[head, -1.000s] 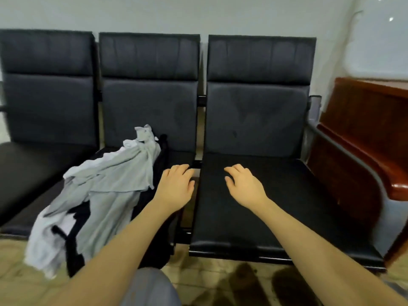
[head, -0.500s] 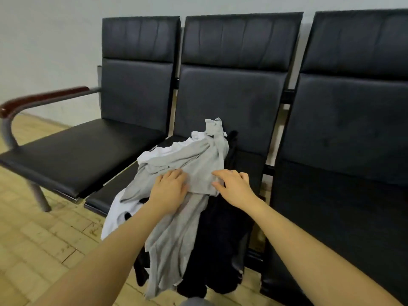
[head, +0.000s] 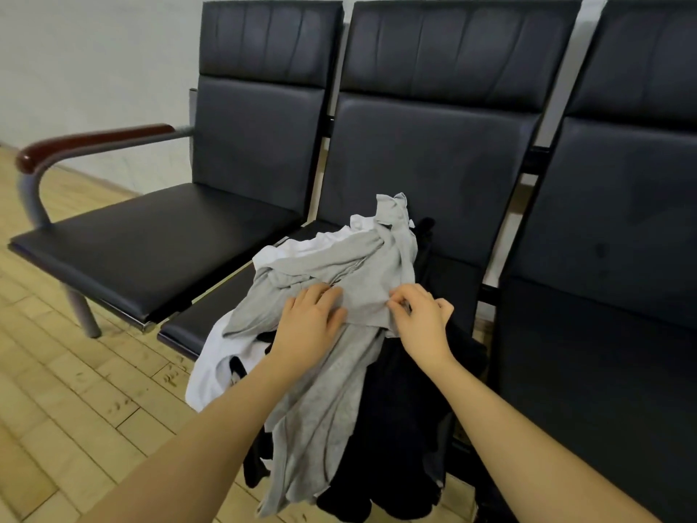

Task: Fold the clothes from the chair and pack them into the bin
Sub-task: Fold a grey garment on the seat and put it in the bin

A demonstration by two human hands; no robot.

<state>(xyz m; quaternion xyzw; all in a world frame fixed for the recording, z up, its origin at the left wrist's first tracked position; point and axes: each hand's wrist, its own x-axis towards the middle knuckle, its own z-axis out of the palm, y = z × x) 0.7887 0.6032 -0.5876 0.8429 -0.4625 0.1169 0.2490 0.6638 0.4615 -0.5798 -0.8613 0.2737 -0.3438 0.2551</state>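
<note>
A heap of clothes lies on the middle chair seat point(head: 196, 318) and hangs over its front edge. A grey garment point(head: 339, 266) is on top, a white one point(head: 215, 364) shows at the left and a black one point(head: 399, 428) hangs at the right. My left hand point(head: 307, 326) rests flat on the grey garment with its fingers spread. Just to its right, my right hand point(head: 420, 318) pinches the grey garment's edge with curled fingers. No bin is in view.
Three black padded chairs stand in a row against a pale wall. The left chair point(head: 158, 239) has a bare seat and a wooden-topped metal armrest point(head: 90, 143). The right chair point(head: 611, 334) also has a bare seat. Light wooden flooring point(head: 75, 409) lies in front.
My view swung left from the right chair to the clothes heap. Both hands moved onto the grey garment, and the right hand's fingers have now curled onto its edge.
</note>
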